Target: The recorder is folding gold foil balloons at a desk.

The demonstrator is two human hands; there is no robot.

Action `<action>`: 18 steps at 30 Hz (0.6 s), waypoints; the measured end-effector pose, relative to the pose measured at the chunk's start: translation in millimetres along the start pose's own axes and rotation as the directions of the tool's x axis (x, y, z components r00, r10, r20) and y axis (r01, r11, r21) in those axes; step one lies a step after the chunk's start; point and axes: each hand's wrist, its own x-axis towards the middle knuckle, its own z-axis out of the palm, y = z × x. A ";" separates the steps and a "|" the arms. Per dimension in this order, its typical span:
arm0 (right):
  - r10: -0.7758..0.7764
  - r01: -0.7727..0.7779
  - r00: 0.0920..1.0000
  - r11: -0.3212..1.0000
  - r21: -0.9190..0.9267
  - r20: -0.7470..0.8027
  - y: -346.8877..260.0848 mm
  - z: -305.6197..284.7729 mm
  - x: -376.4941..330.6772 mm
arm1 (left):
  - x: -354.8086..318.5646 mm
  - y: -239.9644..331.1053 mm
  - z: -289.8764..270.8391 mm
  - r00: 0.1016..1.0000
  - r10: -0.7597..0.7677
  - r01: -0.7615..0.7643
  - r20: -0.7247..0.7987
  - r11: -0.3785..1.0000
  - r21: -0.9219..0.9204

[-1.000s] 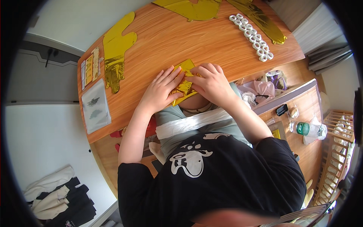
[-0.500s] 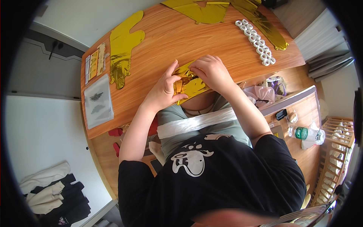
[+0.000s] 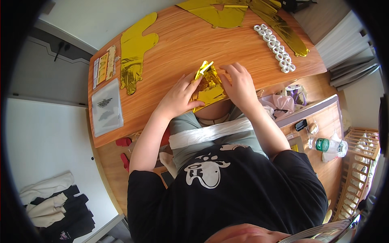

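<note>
A folded gold foil balloon lies at the table's near edge, its upper part standing up in shiny creases. My left hand grips its left side, with the thumb along the lower edge and the fingers by the raised fold. Just off the balloon's right side is my right hand, fingers bent and apart, with nothing seen between them. Flat foil balloons lie farther off: one at the left, one at the far edge and one at the far right.
Small white ribbon rolls stand in rows at the right. Clear plastic bags and printed cards lie at the left edge. A white strip crosses my lap. Right of me, a low table holds a plastic bottle.
The balloon's upper part has been folded up and stands higher. My right hand has let go and moved right; my left hand has flattened against the foil.
</note>
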 end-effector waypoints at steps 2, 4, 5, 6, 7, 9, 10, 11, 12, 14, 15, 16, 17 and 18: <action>0.072 -0.072 0.997 0.993 -0.094 0.002 -2.5 0.7 -10.4 | -0.1 -1.4 0.2 1.000 0.010 -0.010 -0.004 1.000 -0.011; 0.107 -0.099 0.989 0.992 -0.076 0.101 -6.4 3.7 -15.6 | -0.9 -2.5 1.1 1.000 0.019 -0.019 -0.006 1.000 -0.023; 0.109 -0.102 0.989 0.992 -0.075 0.099 -7.3 5.1 -15.7 | -1.4 -2.8 1.0 1.000 0.010 -0.010 0.006 1.000 -0.015; 0.139 -0.131 0.984 0.989 -0.076 0.113 -8.0 6.4 -15.5 | -1.7 -3.0 1.1 1.000 0.000 0.000 0.018 1.000 -0.007; 0.168 -0.159 0.977 0.984 -0.076 0.128 -8.3 7.4 -15.5 | -2.0 -3.2 1.4 1.000 0.001 -0.001 0.020 1.000 -0.007; 0.161 -0.156 0.981 0.986 -0.051 0.105 -7.8 9.2 -15.2 | -0.9 -2.2 0.7 1.000 0.002 -0.002 0.024 1.000 0.008; 0.152 -0.150 0.985 0.988 -0.026 0.083 -7.4 10.3 -15.0 | -0.5 -2.3 0.9 1.000 0.002 -0.003 0.025 1.000 0.008; 0.151 -0.149 0.985 0.988 -0.026 0.084 -6.9 11.6 -15.0 | -0.1 -2.2 1.3 1.000 0.003 -0.003 0.021 1.000 0.005; 0.150 -0.149 0.984 0.989 -0.020 0.093 -6.3 13.1 -15.0 | -0.1 -2.1 1.3 1.000 0.004 -0.004 0.018 1.000 0.001; 0.148 -0.147 0.984 0.989 -0.015 0.103 -4.9 16.1 -14.4 | -0.8 -1.5 0.8 1.000 0.004 -0.004 0.009 1.000 0.002; 0.151 -0.146 0.983 0.988 -0.054 0.105 -4.3 17.6 -13.8 | -1.2 -1.2 0.7 1.000 0.006 -0.006 0.001 1.000 0.003; 0.155 -0.145 0.982 0.985 -0.092 0.106 -4.3 18.8 -13.0 | -1.6 -1.5 1.0 1.000 0.005 -0.005 -0.001 1.000 0.002; 0.154 -0.144 0.982 0.985 -0.094 0.107 -5.2 19.4 -12.0 | -1.6 -2.2 1.2 1.000 0.010 -0.010 -0.001 1.000 0.005; 0.172 -0.162 0.979 0.982 -0.095 0.105 -6.8 20.0 -10.7 | -1.8 -2.6 1.4 1.000 0.015 -0.015 -0.002 1.000 0.009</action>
